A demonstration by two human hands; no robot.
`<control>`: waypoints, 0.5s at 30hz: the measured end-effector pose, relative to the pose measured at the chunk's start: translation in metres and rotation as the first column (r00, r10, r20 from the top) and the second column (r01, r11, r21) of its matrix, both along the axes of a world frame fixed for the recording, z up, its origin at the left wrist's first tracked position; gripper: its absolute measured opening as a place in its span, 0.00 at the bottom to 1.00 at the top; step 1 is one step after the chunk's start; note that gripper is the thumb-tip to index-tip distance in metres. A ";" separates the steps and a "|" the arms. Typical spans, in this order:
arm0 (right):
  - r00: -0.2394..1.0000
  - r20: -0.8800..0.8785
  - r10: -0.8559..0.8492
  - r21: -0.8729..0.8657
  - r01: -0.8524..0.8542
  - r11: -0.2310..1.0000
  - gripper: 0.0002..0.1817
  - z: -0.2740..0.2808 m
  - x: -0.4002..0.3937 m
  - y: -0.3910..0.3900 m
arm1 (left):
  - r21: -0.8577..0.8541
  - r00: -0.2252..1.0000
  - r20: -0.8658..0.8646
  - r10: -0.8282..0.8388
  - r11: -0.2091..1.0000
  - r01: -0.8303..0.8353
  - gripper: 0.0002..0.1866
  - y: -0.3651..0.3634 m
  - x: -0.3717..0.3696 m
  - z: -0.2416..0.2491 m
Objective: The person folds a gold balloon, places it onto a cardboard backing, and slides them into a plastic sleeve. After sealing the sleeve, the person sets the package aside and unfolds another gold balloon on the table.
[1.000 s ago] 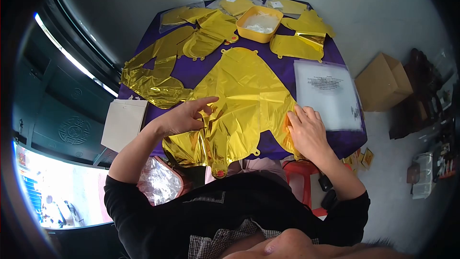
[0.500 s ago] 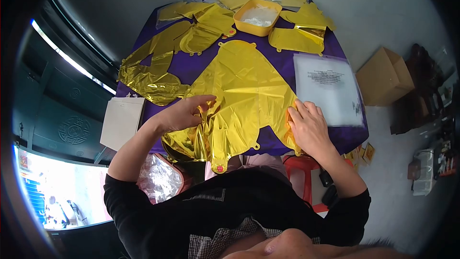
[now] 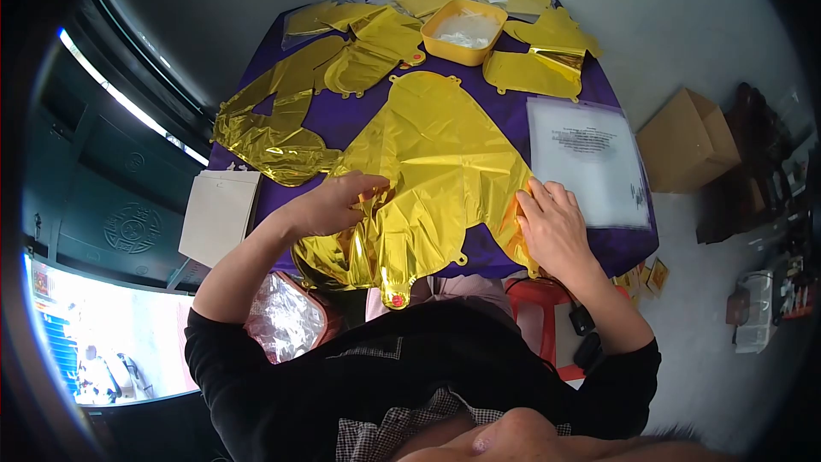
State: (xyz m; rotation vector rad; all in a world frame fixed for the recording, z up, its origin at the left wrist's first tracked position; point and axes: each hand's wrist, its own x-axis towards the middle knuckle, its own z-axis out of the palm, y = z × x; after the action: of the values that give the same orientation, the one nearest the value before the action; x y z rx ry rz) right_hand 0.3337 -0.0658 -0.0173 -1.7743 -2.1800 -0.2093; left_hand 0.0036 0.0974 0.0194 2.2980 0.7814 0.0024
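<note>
A large gold foil balloon (image 3: pixel 436 150), flat and creased, lies on the purple cloth (image 3: pixel 509 124) in front of me. Its lower end hangs over the near edge, with a small red spot on the tip. My left hand (image 3: pixel 338 203) has its fingers bent round crumpled foil at the balloon's left side. At the right edge, my right hand (image 3: pixel 552 218) holds the foil between thumb and fingers, partly hidden under the hand.
More gold foil pieces (image 3: pixel 286 150) lie at the left and back. A yellow container (image 3: pixel 462 53) holds clear plastic. Printed clear bags (image 3: pixel 590 162) lie right, pale cards (image 3: pixel 218 216) left. Beyond the table are a cardboard box (image 3: pixel 688 141) and a red stool (image 3: pixel 547 291).
The fingers of my left hand have closed in a little on the foil. The balloon's near end has shifted slightly. My right hand stays at the right edge.
</note>
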 end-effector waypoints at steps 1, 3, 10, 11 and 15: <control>1.000 0.001 0.001 0.002 -0.001 1.000 0.23 0.000 0.000 0.000 | 0.029 1.000 -0.025 -0.018 0.999 0.019 0.32 0.000 0.002 0.001; 1.000 0.012 0.007 0.007 -0.007 1.000 0.23 -0.001 0.000 0.000 | 0.026 0.999 -0.042 -0.018 0.999 0.019 0.31 -0.002 0.006 0.005; 1.000 0.006 0.015 0.010 -0.015 1.000 0.23 -0.001 0.002 0.000 | 0.076 0.992 -0.113 -0.046 0.996 0.055 0.27 -0.006 0.013 0.012; 1.000 0.005 0.013 0.007 -0.013 1.000 0.23 -0.001 0.002 0.000 | 0.077 0.993 -0.113 -0.046 0.996 0.055 0.27 -0.007 0.014 0.013; 1.000 0.004 0.016 0.005 -0.016 1.000 0.23 0.000 0.002 0.000 | 0.132 0.984 -0.174 -0.026 0.990 0.049 0.26 -0.013 0.017 0.013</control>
State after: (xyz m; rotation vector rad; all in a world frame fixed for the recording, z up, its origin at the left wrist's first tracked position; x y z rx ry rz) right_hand 0.3354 -0.0661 -0.0170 -1.7544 -2.1934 -0.2144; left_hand 0.0211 0.0849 0.0319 2.4660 0.8479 -0.1670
